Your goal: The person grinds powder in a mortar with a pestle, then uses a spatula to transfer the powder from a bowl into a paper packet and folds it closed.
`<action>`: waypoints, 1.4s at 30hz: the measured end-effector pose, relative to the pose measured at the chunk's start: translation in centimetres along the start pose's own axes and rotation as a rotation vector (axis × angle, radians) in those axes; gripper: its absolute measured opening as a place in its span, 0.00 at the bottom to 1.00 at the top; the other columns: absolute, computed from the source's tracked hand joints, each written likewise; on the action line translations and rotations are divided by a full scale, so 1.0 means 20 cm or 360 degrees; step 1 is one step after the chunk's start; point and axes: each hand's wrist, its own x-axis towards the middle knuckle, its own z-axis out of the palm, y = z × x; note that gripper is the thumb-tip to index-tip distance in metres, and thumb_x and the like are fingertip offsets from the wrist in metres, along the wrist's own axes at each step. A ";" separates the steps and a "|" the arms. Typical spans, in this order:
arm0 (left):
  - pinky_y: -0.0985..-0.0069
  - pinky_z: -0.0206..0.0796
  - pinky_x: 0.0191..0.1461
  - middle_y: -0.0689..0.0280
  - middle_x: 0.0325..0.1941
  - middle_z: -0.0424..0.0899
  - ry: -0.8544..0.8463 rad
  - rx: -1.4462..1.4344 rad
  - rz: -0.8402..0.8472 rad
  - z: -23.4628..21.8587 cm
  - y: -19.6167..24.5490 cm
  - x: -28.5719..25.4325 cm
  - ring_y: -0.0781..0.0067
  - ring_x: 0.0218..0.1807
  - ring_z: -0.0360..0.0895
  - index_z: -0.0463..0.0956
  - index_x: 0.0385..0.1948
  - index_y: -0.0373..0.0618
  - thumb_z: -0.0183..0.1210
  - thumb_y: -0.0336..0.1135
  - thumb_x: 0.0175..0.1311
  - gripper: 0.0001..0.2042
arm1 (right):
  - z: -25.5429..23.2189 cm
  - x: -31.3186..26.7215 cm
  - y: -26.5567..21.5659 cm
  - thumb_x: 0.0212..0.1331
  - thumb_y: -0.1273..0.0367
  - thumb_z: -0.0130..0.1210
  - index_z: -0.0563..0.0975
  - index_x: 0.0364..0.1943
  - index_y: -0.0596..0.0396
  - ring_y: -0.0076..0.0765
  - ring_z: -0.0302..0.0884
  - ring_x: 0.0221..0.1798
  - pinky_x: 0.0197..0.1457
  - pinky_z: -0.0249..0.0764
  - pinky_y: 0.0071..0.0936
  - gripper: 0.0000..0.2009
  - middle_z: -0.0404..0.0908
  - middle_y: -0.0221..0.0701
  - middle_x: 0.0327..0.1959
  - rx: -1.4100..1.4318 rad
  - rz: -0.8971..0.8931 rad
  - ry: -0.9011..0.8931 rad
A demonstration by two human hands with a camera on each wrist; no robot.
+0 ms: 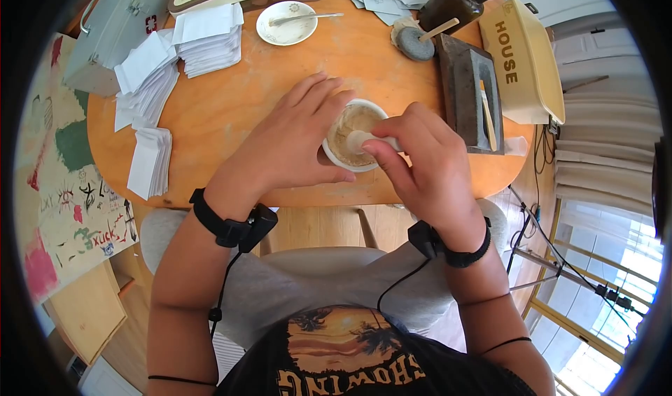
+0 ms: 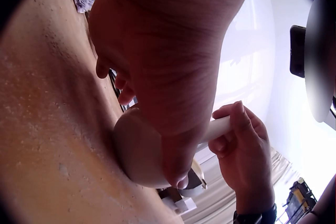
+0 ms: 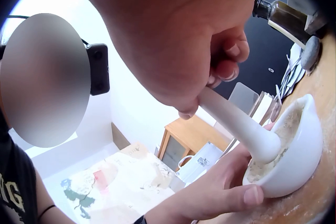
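A white mortar (image 1: 358,163) with a spout stands on the wooden table, with beige powder (image 1: 341,126) inside. My left hand (image 1: 294,137) holds the mortar from the left, its thumb against the near side and its index finger by the far side; the other fingers extend beyond. In my right hand (image 1: 427,154) is a white pestle (image 3: 239,124), gripped by its handle between thumb and curled fingers. It leans at a slant, and its rounded head rests in the powder. From the left wrist view, the mortar's outer wall (image 2: 139,148) shows beneath the left hand.
Stacks of white paper packets (image 1: 210,39) and a grey metal case (image 1: 115,35) lie at the left. A small plate (image 1: 269,33) with a spatula sits behind the mortar. To the right are a dark stone slab (image 1: 458,91), a round grey stone (image 1: 416,44), a brown jar (image 1: 451,7) and a yellow box (image 1: 521,60).
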 end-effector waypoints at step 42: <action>0.49 0.58 0.90 0.49 0.85 0.68 -0.0003 0.0010 0.0009 0.00 0.00 0.00 0.38 0.89 0.57 0.68 0.79 0.42 0.85 0.52 0.50 0.53 | 0.03 0.00 0.06 0.69 0.67 0.72 0.84 0.41 0.53 0.52 0.83 0.36 0.38 0.79 0.46 0.08 0.82 0.37 0.36 -0.0014 0.0186 0.0082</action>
